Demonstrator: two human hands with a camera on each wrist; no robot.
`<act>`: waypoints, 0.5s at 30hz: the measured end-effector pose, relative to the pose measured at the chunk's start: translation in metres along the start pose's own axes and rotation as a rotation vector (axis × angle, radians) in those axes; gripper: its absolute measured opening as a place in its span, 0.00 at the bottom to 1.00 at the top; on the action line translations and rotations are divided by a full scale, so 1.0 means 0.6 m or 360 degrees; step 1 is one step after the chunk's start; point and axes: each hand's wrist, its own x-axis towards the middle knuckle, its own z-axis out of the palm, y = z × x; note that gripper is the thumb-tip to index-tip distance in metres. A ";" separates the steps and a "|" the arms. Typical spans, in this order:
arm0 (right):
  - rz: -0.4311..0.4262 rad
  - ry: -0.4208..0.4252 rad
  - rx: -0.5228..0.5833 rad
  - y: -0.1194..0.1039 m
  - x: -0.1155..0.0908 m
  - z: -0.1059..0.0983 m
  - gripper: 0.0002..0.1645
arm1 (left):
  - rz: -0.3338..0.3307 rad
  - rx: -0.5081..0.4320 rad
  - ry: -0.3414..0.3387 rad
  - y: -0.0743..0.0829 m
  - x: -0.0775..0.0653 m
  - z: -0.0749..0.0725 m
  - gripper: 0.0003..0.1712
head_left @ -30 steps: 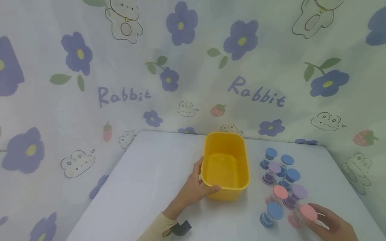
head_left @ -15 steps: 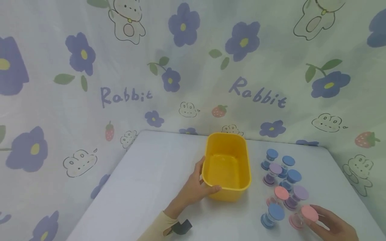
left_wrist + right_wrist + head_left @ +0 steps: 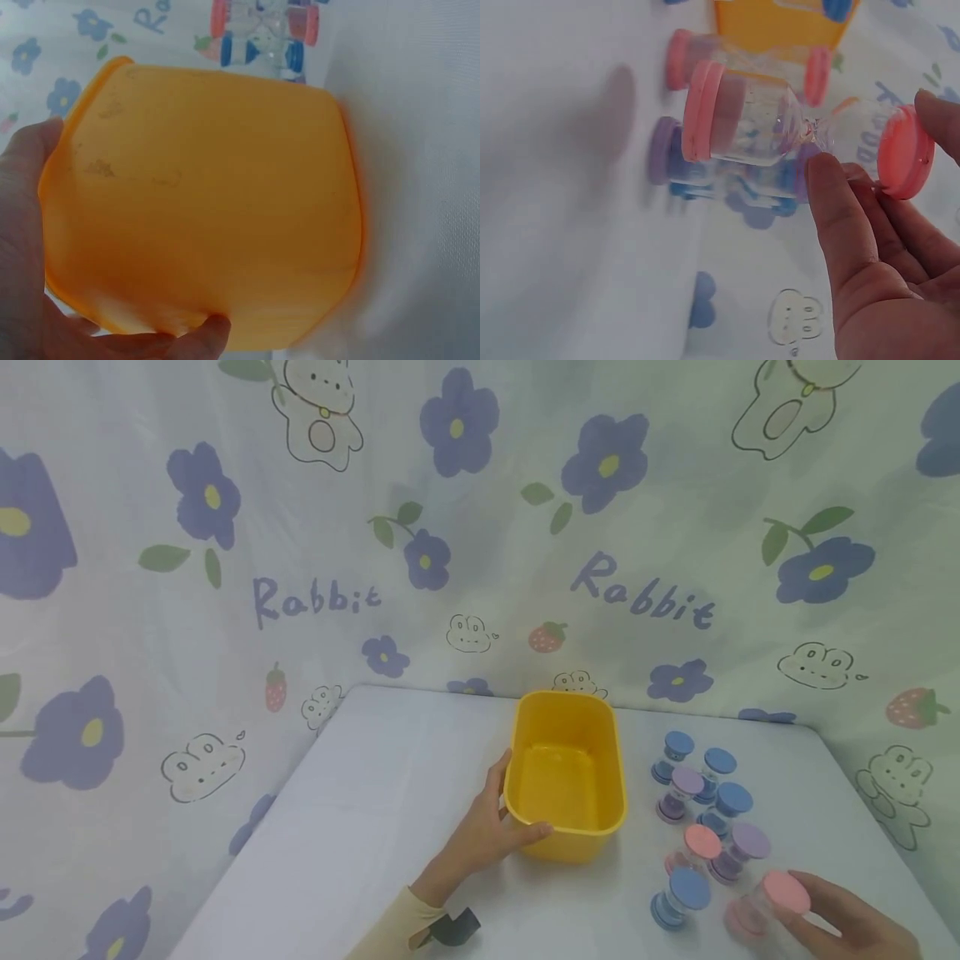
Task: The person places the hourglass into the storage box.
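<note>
My left hand [image 3: 480,831] grips the near left corner of a yellow plastic bin [image 3: 566,848], thumb over the front rim and fingers along its side. Nothing lies inside the bin. At the front right, my right hand [image 3: 855,920] pinches a pink-capped hourglass [image 3: 785,892] near its upper end. In the right wrist view this hourglass [image 3: 754,120] hangs clear of the table, its shadow apart from its base. Beside it stand a blue hourglass [image 3: 688,889], another pink one [image 3: 702,842] and a purple one [image 3: 750,841].
Farther back, more hourglasses stand close together: a purple one [image 3: 686,781] and several blue ones, among them a blue hourglass [image 3: 733,798]. The white table [image 3: 360,777] meets a patterned cloth backdrop [image 3: 480,527] behind. A dark strap piece [image 3: 456,928] sits at the left wrist.
My right hand has shifted slightly right with the pink hourglass, which has come up off the table. The left hand keeps its hold on the bin; the head view has drifted a little.
</note>
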 end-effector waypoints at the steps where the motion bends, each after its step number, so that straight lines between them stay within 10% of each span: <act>1: -0.0016 0.0011 -0.0011 -0.005 -0.004 -0.003 0.76 | 0.0001 -0.0002 0.0000 0.000 0.000 0.000 0.68; 6: -0.0177 0.0220 -0.0053 -0.045 -0.032 -0.013 0.67 | 0.0009 -0.0002 -0.0008 0.000 -0.001 0.000 0.67; 10: -0.0500 0.0560 -0.0058 -0.072 -0.056 -0.017 0.50 | 0.0011 0.0009 -0.0006 0.000 -0.002 0.000 0.67; 15: -0.0902 0.0669 -0.0049 -0.109 -0.073 -0.024 0.37 | 0.0012 0.0020 -0.0002 -0.001 -0.001 0.000 0.66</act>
